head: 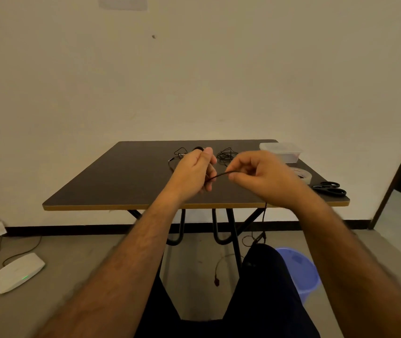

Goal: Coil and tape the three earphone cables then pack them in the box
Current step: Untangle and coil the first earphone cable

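A thin black earphone cable (219,175) runs between both hands above the dark table (121,181). My left hand (194,170) grips one part of it with curled fingers. My right hand (255,175) pinches it between thumb and fingers. The rest of this cable hangs off the table's front edge down to the floor. Two more black earphone cables lie at the table's far side: one (178,153) partly behind my left hand, one tangled (226,154) between the hands. A clear plastic box (281,151) stands at the far right corner.
A roll of clear tape (303,175) and black scissors (331,189) lie near the table's right edge. Under the table are a purple bin (299,272) and my dark-trousered legs. A white router (16,272) sits on the floor at left.
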The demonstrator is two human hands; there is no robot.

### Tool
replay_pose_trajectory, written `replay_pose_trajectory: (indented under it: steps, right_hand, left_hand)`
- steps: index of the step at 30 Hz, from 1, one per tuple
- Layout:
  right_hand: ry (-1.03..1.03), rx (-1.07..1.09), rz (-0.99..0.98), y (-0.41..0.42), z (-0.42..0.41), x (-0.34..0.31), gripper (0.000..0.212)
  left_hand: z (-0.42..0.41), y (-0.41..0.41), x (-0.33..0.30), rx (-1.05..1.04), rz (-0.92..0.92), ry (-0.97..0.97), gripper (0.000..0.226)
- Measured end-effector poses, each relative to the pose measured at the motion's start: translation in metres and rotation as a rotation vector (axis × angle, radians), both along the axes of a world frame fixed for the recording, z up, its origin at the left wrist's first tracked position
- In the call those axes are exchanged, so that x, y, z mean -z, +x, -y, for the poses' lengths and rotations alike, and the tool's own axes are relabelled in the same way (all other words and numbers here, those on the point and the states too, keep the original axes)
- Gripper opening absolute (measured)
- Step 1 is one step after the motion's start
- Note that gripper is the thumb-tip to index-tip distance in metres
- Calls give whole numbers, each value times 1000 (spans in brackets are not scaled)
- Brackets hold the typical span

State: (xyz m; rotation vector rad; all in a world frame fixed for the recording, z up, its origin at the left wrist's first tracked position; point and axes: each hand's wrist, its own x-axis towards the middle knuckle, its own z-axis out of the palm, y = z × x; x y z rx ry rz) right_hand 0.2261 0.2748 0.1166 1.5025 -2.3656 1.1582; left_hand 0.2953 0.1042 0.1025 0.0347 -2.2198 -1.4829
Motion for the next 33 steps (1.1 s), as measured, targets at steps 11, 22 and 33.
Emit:
replay_pose_trajectory:
  steps: [11, 22, 33]
  right_hand:
    - [-349, -199, 261, -32, 16, -13, 5]
    - [-313, -326, 644, -15, 37, 37, 22]
    - [-18, -356, 650, -1, 19, 56, 21]
  left_hand:
    - [-17, 6, -1, 555, 223, 484, 42]
    - [-16, 1, -13, 768, 60, 819, 39]
    - [-9, -7, -20, 254, -169, 547, 34]
